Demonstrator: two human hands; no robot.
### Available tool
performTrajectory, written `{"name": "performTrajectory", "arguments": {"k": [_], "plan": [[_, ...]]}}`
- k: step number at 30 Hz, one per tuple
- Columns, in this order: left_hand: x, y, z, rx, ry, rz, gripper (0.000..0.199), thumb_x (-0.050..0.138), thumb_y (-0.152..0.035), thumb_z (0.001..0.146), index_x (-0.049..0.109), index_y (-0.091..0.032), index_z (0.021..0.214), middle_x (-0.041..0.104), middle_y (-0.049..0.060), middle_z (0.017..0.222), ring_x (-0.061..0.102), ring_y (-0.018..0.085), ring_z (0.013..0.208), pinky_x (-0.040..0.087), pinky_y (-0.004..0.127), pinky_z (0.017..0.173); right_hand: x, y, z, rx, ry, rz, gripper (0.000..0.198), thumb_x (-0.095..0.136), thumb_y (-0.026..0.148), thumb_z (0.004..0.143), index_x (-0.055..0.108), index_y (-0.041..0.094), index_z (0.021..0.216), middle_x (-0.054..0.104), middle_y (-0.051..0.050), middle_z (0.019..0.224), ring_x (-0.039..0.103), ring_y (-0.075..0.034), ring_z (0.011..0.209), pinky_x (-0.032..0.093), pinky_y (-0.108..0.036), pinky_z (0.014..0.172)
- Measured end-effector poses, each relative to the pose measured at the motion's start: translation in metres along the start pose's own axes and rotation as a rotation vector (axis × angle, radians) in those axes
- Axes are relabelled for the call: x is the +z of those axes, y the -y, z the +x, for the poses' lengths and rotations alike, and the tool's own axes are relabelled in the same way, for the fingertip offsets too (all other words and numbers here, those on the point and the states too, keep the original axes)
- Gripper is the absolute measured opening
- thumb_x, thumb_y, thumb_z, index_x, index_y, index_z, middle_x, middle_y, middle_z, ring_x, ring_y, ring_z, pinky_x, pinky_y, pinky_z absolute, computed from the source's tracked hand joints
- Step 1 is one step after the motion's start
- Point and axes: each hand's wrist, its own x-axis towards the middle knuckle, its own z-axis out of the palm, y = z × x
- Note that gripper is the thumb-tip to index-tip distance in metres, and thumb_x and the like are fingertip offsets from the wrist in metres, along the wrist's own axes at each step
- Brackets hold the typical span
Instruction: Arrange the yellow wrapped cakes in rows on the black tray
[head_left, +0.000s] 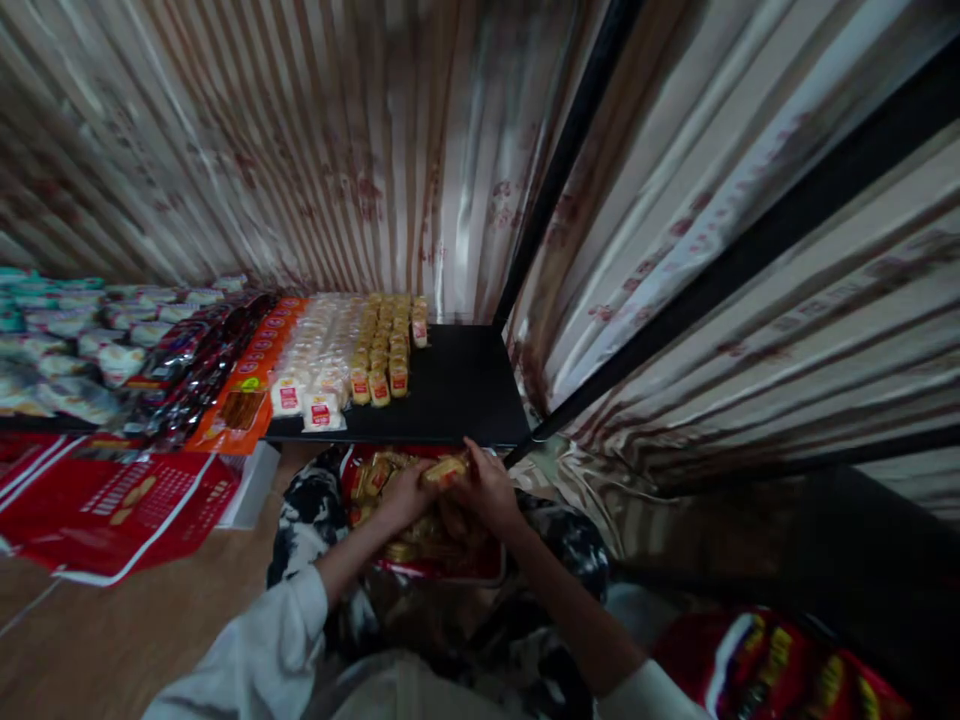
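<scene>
My left hand [407, 497] and my right hand [489, 492] meet over my lap, their fingers closed around a small gold-wrapped snack packet [444, 470]. Beneath them a red bag [480, 572] lies open across my knees, filled with more gold packets [420, 540] of the same look. On the black shelf [469, 385] just ahead stand rows of matching gold packets [380, 350]. White-wrapped packets [322, 405] sit in rows to their left.
Further left on the shelf lie an orange snack bag [240, 405], dark shiny packets [191, 365] and white-and-teal packets [67, 320]. A large red bag [142, 500] is at the lower left. Black shelf posts [570, 160] rise before a striped curtain [360, 130]. Another red bag [795, 665] rests at lower right.
</scene>
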Motion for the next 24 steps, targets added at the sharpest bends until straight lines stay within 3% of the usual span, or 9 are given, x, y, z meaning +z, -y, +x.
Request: {"name": "performTrajectory", "arguments": {"k": [3, 5, 10, 14, 17, 20, 24], "plan": [[-0.026, -0.015, 0.001, 0.200, 0.082, 0.307, 0.041, 0.055, -0.022, 0.075, 0.063, -0.024, 0.115, 0.067, 0.008, 0.104, 0.061, 0.024, 0.097, 0.044, 0.033, 0.087, -0.016, 0.014, 0.003, -0.184, 0.049, -0.051, 0.044, 0.056, 0.025, 0.083, 0.055, 0.020, 0.126, 0.057, -0.009, 0.129, 0.044, -0.027, 0.121, 0.037, -0.043, 0.104], [-0.040, -0.027, 0.003, 0.259, 0.131, 0.437, 0.041, 0.054, -0.021, 0.075, 0.063, -0.026, 0.115, 0.065, 0.008, 0.103, 0.061, 0.025, 0.096, 0.045, 0.034, 0.086, -0.022, 0.024, 0.006, -0.256, 0.103, -0.034, 0.041, 0.053, 0.025, 0.085, 0.056, 0.020, 0.126, 0.060, -0.009, 0.124, 0.046, -0.025, 0.118, 0.039, -0.040, 0.102], [-0.061, -0.049, 0.019, 0.343, 0.129, 0.516, 0.043, 0.054, -0.022, 0.075, 0.059, -0.019, 0.117, 0.062, 0.011, 0.107, 0.061, 0.027, 0.097, 0.045, 0.035, 0.087, -0.020, 0.033, 0.023, -0.161, 0.099, 0.040, 0.040, 0.054, 0.027, 0.084, 0.057, 0.021, 0.124, 0.066, -0.008, 0.109, 0.054, -0.023, 0.105, 0.046, -0.036, 0.092], [-0.070, -0.061, 0.040, 0.361, 0.022, 0.410, 0.046, 0.054, -0.019, 0.075, 0.054, -0.016, 0.121, 0.062, 0.011, 0.109, 0.059, 0.024, 0.101, 0.044, 0.032, 0.090, -0.018, 0.028, 0.048, -0.030, 0.029, 0.157, 0.035, 0.059, 0.028, 0.079, 0.063, 0.021, 0.114, 0.068, -0.008, 0.103, 0.059, -0.021, 0.095, 0.050, -0.033, 0.083], [-0.067, -0.070, 0.056, 0.294, -0.148, 0.262, 0.047, 0.051, -0.015, 0.076, 0.051, -0.015, 0.123, 0.061, 0.010, 0.111, 0.060, 0.020, 0.098, 0.045, 0.030, 0.091, -0.017, 0.026, 0.075, 0.094, -0.040, 0.241, 0.034, 0.061, 0.029, 0.077, 0.064, 0.021, 0.110, 0.069, -0.006, 0.095, 0.063, -0.018, 0.080, 0.051, -0.029, 0.073], [-0.054, -0.074, 0.072, 0.237, -0.332, 0.034, 0.047, 0.048, -0.018, 0.080, 0.047, -0.013, 0.127, 0.053, 0.014, 0.124, 0.062, 0.018, 0.096, 0.047, 0.031, 0.092, -0.015, 0.022, 0.107, 0.177, -0.104, 0.304, 0.031, 0.060, 0.032, 0.077, 0.064, 0.023, 0.106, 0.070, -0.001, 0.087, 0.063, -0.016, 0.072, 0.051, -0.027, 0.068], [-0.029, -0.071, 0.096, 0.201, -0.425, -0.231, 0.039, 0.044, -0.026, 0.086, 0.051, -0.015, 0.123, 0.054, 0.014, 0.128, 0.051, 0.023, 0.119, 0.039, 0.038, 0.104, 0.000, 0.013, 0.154, 0.236, -0.189, 0.359, 0.028, 0.060, 0.031, 0.076, 0.064, 0.024, 0.102, 0.069, 0.000, 0.082, 0.064, -0.016, 0.074, 0.050, -0.026, 0.069]]}}
